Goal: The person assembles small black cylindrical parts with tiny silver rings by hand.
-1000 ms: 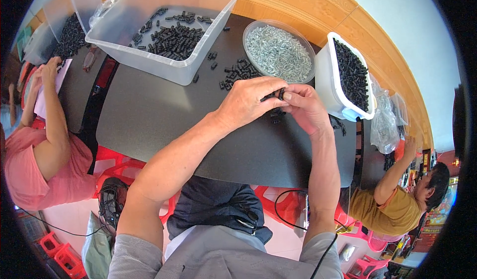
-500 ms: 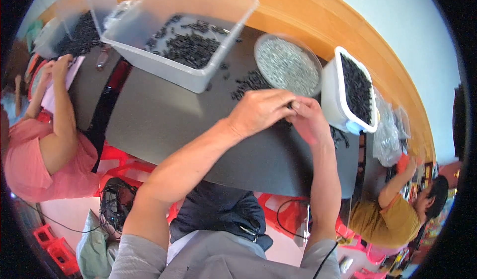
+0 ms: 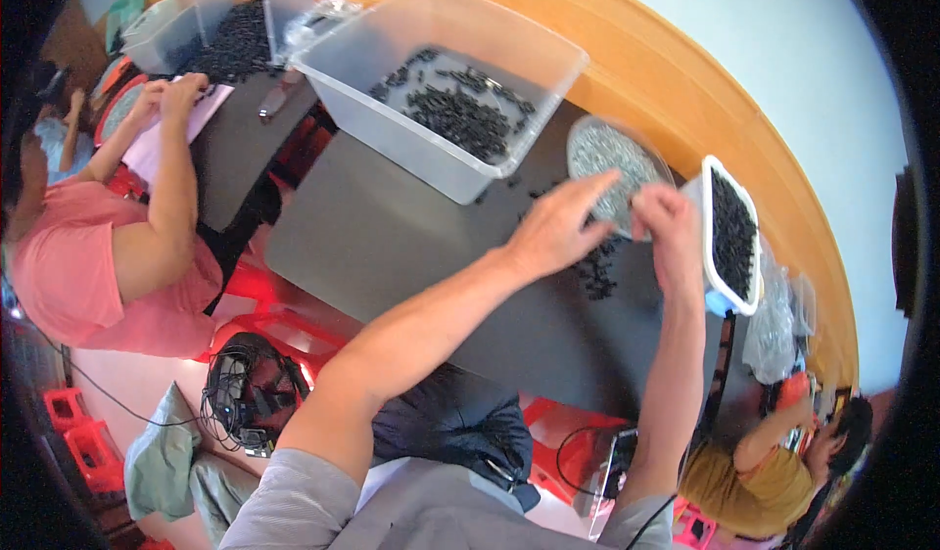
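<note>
My left hand [image 3: 560, 229] hovers over the dark table with its thumb and fingers apart, and nothing shows between them. Just right of it, my right hand [image 3: 670, 225] has its fingers curled into a pinch at the near edge of a round tub of small silvery metal pieces [image 3: 613, 155]. Whatever those fingertips hold, if anything, is too small to make out. Loose small black parts [image 3: 595, 272] lie on the table below the hands, partly covered by them. A white tub of black parts [image 3: 732, 242] stands right beside my right hand.
A large clear plastic bin [image 3: 392, 139] with black parts inside stands at the back left on the dark table [image 3: 362, 227]. Clear plastic bags [image 3: 770, 325] lie at the right. One person in pink [image 3: 108, 256] works at the left; another in mustard [image 3: 744, 472] is at the right.
My hands, together at the fingertips before, have come apart. The left hand has opened, and the right has gone to the metal-piece tub's edge. The whole view has shifted.
</note>
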{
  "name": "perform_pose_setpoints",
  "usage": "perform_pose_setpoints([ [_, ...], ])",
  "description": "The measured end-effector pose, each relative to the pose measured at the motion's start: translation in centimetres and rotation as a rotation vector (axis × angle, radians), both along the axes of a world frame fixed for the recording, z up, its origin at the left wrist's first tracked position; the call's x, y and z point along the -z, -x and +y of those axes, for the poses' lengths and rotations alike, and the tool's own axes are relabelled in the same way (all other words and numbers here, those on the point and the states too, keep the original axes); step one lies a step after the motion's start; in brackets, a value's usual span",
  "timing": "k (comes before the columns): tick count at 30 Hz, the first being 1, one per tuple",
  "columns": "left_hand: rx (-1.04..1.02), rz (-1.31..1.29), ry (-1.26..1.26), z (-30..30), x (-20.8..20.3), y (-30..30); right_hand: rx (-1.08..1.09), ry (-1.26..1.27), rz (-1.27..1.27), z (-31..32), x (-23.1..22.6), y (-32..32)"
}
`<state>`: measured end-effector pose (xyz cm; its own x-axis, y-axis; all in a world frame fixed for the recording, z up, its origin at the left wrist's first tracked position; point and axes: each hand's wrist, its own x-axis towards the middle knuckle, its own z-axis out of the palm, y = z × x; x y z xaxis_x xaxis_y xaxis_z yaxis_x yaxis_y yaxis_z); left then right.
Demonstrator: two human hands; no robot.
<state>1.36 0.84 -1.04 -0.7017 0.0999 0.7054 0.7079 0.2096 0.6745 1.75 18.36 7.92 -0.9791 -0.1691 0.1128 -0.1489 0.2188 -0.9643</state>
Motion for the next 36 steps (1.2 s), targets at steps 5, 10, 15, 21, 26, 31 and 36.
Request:
perform_pose_setpoints([
  [5,-0.203,0.044,-0.073,-1.8,1.2,2.0,-0.102,0.091,0.079,-7.7,-4.7,3.7],
  [10,-0.211,-0.055,-0.126,-1.2,1.0,1.8,-0.060,-0.019,0.187,-6.6,-3.7,3.2],
  [15,-0.209,-0.070,-0.143,-1.0,1.5,2.0,-0.051,-0.505,0.104,-1.9,1.1,-0.2],
  [21,-0.212,-0.067,-0.112,-0.8,2.0,2.3,-0.087,-0.789,0.050,0.2,3.4,-3.1],
  [26,-0.198,-0.028,-0.114,-0.3,1.7,2.0,-0.136,-0.967,0.117,-0.3,4.8,-3.7],
  [31,-0.147,0.013,-0.091,-0.3,1.4,1.5,-0.044,-0.805,0.194,-0.3,4.4,-3.5],
  [36,-0.005,-0.147,-0.097,0.0,0.5,0.3,0.067,-0.274,0.009,0.5,4.3,-1.7],
])
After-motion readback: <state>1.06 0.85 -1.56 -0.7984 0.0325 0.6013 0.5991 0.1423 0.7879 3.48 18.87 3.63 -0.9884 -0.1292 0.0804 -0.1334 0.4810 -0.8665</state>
